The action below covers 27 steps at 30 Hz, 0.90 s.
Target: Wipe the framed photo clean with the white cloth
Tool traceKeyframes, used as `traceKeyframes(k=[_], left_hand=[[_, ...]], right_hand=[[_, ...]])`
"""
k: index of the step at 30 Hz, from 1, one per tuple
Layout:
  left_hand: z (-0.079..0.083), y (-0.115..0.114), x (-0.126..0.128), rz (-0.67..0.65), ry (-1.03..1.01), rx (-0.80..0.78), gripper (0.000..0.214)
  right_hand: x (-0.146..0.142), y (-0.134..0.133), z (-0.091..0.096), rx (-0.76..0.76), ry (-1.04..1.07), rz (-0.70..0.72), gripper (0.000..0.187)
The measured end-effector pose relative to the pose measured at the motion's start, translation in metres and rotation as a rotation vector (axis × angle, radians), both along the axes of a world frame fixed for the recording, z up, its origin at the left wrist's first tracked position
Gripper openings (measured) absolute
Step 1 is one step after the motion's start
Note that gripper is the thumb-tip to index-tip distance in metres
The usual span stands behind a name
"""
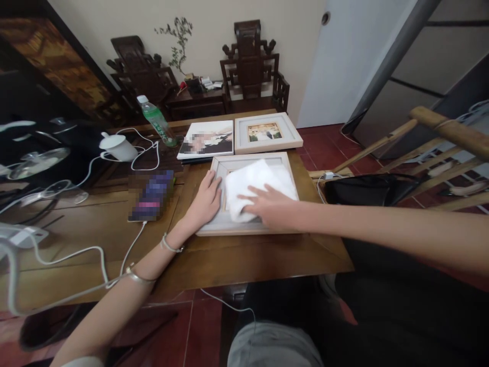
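A light wooden picture frame [284, 163] lies flat on the wooden table [237, 260] in front of me. A white cloth [254, 183] is spread over its glass. My right hand [269, 206] lies flat on the cloth with fingers stretched out, pressing it onto the frame. My left hand [204, 201] rests open on the frame's left edge, fingers flat, holding it steady.
Behind it lie a second framed photo [265, 132] and a frameless print [206, 140]. A phone [151, 196] on a white cable, a green bottle [156, 120] and a white cup [118, 148] are to the left. Dark carved chairs [250, 66] stand at the wall.
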State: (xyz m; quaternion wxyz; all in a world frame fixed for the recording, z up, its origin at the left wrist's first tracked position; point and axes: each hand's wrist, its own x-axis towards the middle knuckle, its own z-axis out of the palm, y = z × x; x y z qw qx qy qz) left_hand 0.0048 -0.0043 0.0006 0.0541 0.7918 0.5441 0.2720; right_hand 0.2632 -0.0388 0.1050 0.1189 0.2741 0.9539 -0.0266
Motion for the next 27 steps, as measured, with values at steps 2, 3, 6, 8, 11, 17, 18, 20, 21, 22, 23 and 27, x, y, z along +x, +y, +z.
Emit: traceKeyframes(k=[2, 3, 6, 8, 11, 17, 18, 20, 21, 22, 23, 27], left_hand=[[0.001, 0.000, 0.001, 0.006, 0.000, -0.008, 0.049], [0.001, 0.000, 0.002, 0.007, -0.001, -0.013, 0.049], [0.004, -0.001, 0.003, -0.003, -0.008, -0.030, 0.049], [0.006, -0.002, 0.004, -0.013, -0.015, -0.036, 0.050], [0.009, -0.003, 0.005, -0.026, -0.038, -0.030, 0.052], [0.013, -0.007, 0.008, 0.000, -0.121, -0.027, 0.060], [0.014, -0.007, 0.009, 0.012, -0.130, -0.028, 0.062], [0.015, -0.008, 0.010, 0.016, -0.135, -0.041, 0.065], [0.016, -0.008, 0.011, 0.013, -0.133, -0.049, 0.066], [0.016, -0.008, 0.011, 0.011, -0.129, -0.055, 0.066], [0.016, -0.008, 0.011, 0.010, -0.123, -0.060, 0.066], [0.015, -0.007, 0.010, 0.009, -0.087, -0.071, 0.067]], right_hand=[[0.005, 0.030, -0.006, 0.076, -0.035, -0.063, 0.072], [0.007, 0.043, -0.008, 0.115, -0.039, -0.086, 0.074], [0.004, 0.060, -0.013, 0.178, -0.041, -0.152, 0.076], [-0.005, 0.052, -0.012, 0.147, -0.043, -0.192, 0.075], [-0.021, 0.018, -0.003, -0.001, -0.034, -0.187, 0.073], [-0.030, -0.047, 0.021, -0.177, 0.077, -0.042, 0.054], [-0.029, -0.049, 0.022, -0.179, 0.080, -0.021, 0.053], [-0.024, -0.046, 0.019, -0.152, 0.088, 0.014, 0.056], [-0.021, -0.041, 0.017, -0.130, 0.089, 0.025, 0.058], [-0.018, -0.032, 0.014, -0.108, 0.083, 0.025, 0.061], [-0.014, -0.021, 0.011, -0.088, 0.065, 0.011, 0.064], [0.008, 0.034, 0.003, 0.029, -0.044, -0.132, 0.075]])
